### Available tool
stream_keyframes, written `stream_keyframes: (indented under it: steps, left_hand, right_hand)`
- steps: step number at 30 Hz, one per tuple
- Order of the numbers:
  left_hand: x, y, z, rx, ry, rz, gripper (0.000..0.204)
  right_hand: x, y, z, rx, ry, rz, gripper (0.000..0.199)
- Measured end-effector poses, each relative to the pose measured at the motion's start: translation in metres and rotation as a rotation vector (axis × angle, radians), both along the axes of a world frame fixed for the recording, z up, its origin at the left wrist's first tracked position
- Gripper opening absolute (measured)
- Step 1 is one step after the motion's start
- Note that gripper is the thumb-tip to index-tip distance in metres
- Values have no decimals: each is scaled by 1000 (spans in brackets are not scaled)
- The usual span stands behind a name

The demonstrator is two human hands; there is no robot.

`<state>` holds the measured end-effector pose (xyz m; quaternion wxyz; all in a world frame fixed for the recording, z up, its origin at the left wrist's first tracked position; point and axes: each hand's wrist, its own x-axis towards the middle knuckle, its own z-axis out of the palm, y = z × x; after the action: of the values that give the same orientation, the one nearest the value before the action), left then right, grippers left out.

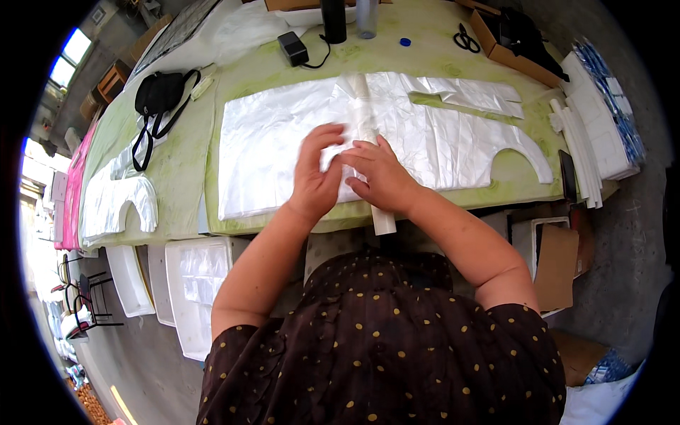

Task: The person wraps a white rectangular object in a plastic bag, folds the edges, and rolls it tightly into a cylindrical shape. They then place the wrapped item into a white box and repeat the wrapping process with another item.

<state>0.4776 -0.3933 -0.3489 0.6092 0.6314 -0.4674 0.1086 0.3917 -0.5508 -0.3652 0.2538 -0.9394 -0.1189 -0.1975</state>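
A stack of thin white plastic sheets (283, 149) lies on the table in front of me, cut with a curved notch and long strap-like strips at its right end. Across its middle runs a pale, narrow tube or rolled strip (383, 221), its near end poking past the table edge. My right hand (386, 173) rests over this strip, fingers pointing left and spread apart. Close beside it, my left hand (316, 173) is raised with loosely curled fingers apart, a little blurred. Fingertips of both hands nearly meet. Nothing shows in either hand.
Farther back stand a black power adapter (293, 49), a dark bottle (333, 21), a clear bottle (367, 18) and black scissors (466, 39). A black pouch (159, 93) lies left, above another white plastic piece (117, 202). White rolls (577, 152) lie at the right edge.
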Motion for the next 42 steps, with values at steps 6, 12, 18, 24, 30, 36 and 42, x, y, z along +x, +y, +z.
stream_keyframes:
  steps: [6, 12, 18, 24, 30, 36, 42]
  left_hand:
    - [31, -30, 18, 745, -189, -385, 41]
    - [45, 6, -25, 495, -94, -339, 32]
    - [37, 21, -26, 230, 200, -287, 31]
    - [31, 40, -3, 774, -271, -167, 38]
    - [33, 102, 7, 615, -375, 475, 11]
    - [20, 111, 28, 910, -39, 551, 35]
    - [43, 146, 29, 878, -47, 879, 53]
  right_hand:
    - [-3, 12, 0, 369, 21, 17, 24]
    - [-61, 10, -5, 309, -220, -9, 23]
    - [-49, 43, 11, 224, 20, 353, 18]
    - [-42, 58, 19, 398, 6, 581, 14]
    - [-87, 31, 9, 489, -60, 340, 15]
    - [-97, 24, 0, 517, -49, 295, 14]
    - [-104, 22, -13, 583, 8, 241, 14]
